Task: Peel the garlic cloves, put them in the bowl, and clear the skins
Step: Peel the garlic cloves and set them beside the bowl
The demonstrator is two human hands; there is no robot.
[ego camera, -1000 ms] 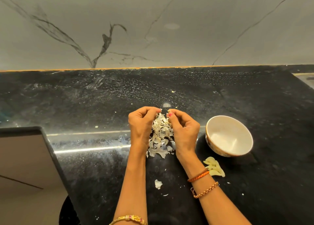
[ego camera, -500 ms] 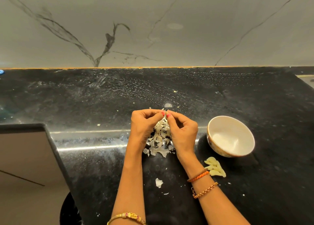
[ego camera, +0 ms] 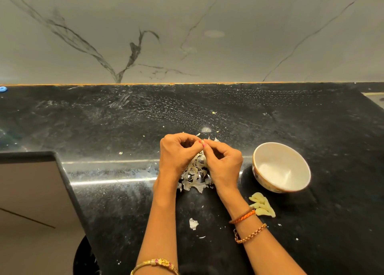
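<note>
So starting over on the left there's just the lower ledge (ego camera: 31, 191) and a stretch of the black counter (ego camera: 104, 129) with a few tiny flecks on it, nothing going on there. Moving in, the left hand (ego camera: 176, 152) is curled in with its fingertips meeting the right hand (ego camera: 223, 162) right above the heap of garlic skins (ego camera: 195, 175), both hands cupped around the pile from either side. Looks like they're pinching something small between the fingertips at the top, but whether it's a clove or only a bit of skin I honestly can't tell, too small. One stray skin scrap (ego camera: 193, 223) sits on the counter nearer the person, between the forearms, well apart from the heap. Further right, the peeled cloves (ego camera: 262, 205) are lying in a little cluster on the counter just beside the right wrist, and the bowl (ego camera: 281, 167) is past them, white inside and empty as far as I can see. So my read: peeling is mostly or fully done, but the cloves haven't gone into the bowl yet, and the skins are gathered but not cleared, plus that loose scrap and the flecks.
</note>
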